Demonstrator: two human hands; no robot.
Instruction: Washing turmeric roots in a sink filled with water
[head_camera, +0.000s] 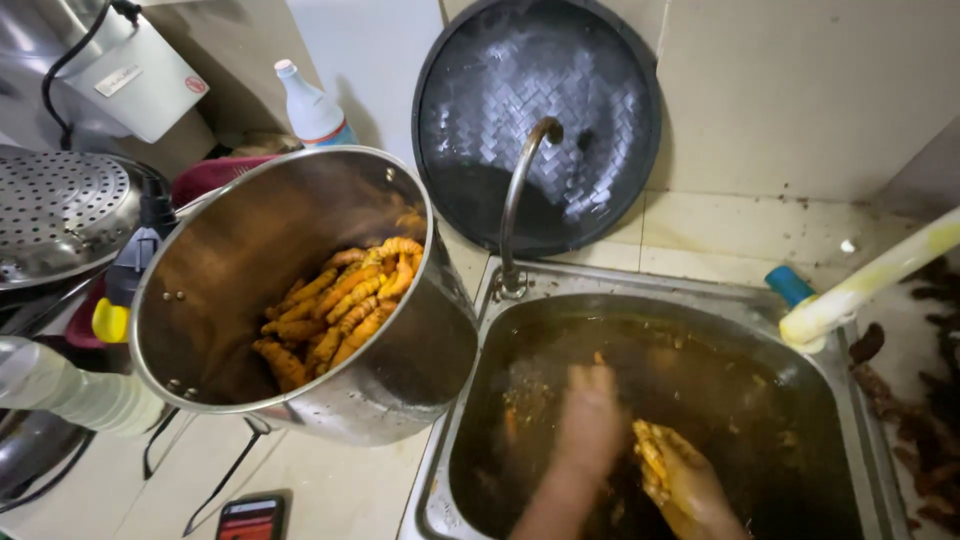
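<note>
A steel sink (455, 470) on the right holds dark brown water. Both hands are down in it. My left hand (590, 420) is blurred, fingers spread, just above or in the water. My right hand (685, 480) grips a bunch of orange-yellow chicken feet (650, 450) beside it. To the left, a large steel pot (400, 360) leans tilted against the sink's edge, with a pile of the same orange chicken feet (345, 305) inside it. A curved tap (520, 180) rises behind the sink.
A round black woven tray (600, 90) leans on the tiled wall. A perforated steel strainer (60, 210) is at the left, a white bottle (310, 105) behind the pot. A pale yellow handle (870, 280) crosses the right. A phone (250, 518) lies on the counter.
</note>
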